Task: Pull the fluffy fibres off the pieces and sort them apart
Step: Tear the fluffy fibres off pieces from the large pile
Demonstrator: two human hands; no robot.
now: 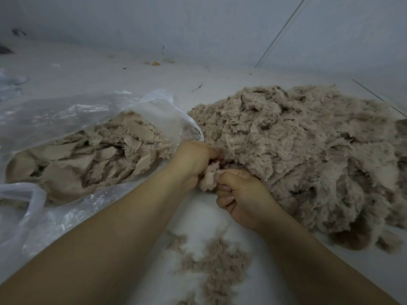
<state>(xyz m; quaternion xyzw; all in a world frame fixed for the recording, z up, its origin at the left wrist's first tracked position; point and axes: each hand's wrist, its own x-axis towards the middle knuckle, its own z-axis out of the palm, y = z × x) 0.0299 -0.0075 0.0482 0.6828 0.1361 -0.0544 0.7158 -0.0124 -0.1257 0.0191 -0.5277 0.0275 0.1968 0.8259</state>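
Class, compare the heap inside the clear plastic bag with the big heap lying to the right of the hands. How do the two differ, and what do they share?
The beige pieces in the clear plastic bag mostly show flat, smooth faces; the large beige fluffy heap looks shaggy all over. The bagged heap is smaller and lower; the fluffy heap is bigger and taller. The first lies inside plastic; the second lies on the bare pale floor. Both share the same beige colour.

The fluffy pile [308, 150] at 3 o'clock is beige-taupe with darker brown shadows. The pieces [83, 159] at 9 o'clock are smooth tan, in a clear, glossy bag [55, 115]. Loose fibres [215, 260] at 6 o'clock are taupe on a plain white floor [110, 69].
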